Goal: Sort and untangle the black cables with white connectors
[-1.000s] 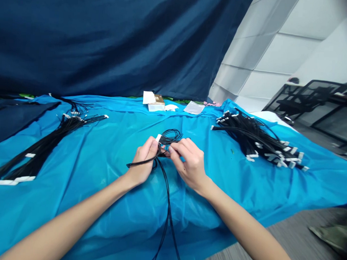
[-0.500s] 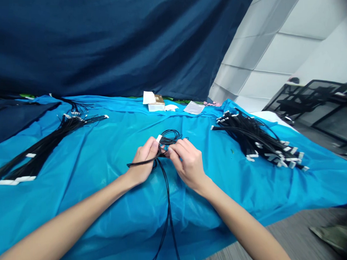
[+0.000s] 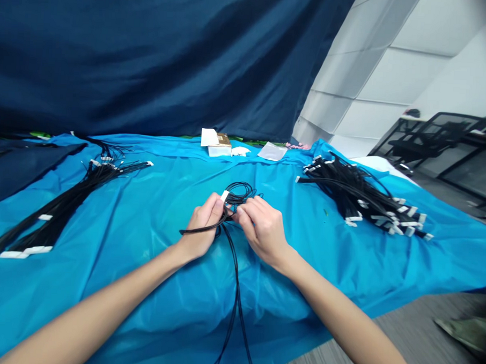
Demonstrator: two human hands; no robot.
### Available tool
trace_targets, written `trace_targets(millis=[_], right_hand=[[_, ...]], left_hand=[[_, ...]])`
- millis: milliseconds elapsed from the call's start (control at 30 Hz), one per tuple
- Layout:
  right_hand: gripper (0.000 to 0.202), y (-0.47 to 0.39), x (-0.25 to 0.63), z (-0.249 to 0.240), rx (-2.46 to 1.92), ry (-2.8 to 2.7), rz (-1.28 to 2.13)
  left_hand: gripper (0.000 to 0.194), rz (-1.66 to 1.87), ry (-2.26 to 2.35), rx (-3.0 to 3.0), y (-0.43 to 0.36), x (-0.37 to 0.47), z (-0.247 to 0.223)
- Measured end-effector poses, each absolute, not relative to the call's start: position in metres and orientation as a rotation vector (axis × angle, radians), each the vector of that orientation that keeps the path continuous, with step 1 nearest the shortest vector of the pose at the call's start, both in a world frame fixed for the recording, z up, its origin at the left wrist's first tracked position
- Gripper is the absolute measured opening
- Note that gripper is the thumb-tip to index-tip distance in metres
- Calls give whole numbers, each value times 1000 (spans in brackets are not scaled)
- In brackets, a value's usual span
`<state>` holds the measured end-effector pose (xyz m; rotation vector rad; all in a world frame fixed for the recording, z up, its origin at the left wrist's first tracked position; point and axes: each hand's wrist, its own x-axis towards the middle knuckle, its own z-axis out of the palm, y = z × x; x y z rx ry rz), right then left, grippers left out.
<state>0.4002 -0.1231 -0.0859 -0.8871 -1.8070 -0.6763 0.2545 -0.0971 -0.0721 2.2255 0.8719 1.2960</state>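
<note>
Cable [image 3: 235, 195] between both pinching hands

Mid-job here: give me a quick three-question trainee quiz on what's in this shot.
1. True or false: both hands grip the thin black cable.
2. Which pile lies on the person's right: A) the spread-out long black cables with white tags, B) the heap of black cables with white ends?
3. Fill in: the small white cardboard box sits at the ___ edge of the shiny blue plastic sheet.

Key: 1 true, the left hand and right hand pinch it; 2 B; 3 far.
</note>
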Motion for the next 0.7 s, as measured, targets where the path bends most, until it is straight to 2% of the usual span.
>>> trace_targets(millis=[700], right_hand=[[30,-122,400,-86,-857,-1804,-801]], left_hand=[[33,1280,865,2219,-98,256,-73]])
